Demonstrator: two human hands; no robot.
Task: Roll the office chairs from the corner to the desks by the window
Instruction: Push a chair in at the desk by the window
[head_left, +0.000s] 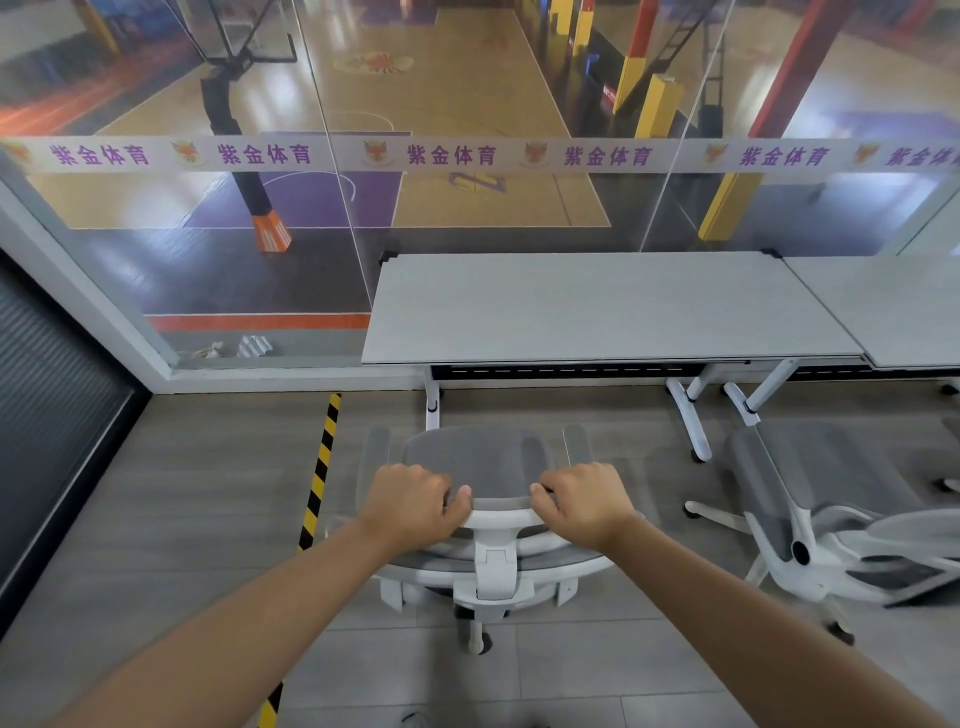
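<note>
A grey mesh office chair (480, 462) with a white frame stands just in front of me, its seat facing a light grey desk (597, 306) by the glass window wall. My left hand (410, 501) grips the left end of the white top rail of its backrest. My right hand (582, 499) grips the right end of the same rail. The chair's front edge is just short of the desk's near edge. A second grey chair (815, 493) stands to the right, turned sideways near the desk legs.
A second desk (893, 306) adjoins the first on the right. Yellow and black hazard tape (322, 467) runs along the floor left of the chair. A dark panel (47, 405) lines the left wall. White desk legs (691, 421) stand between the two chairs.
</note>
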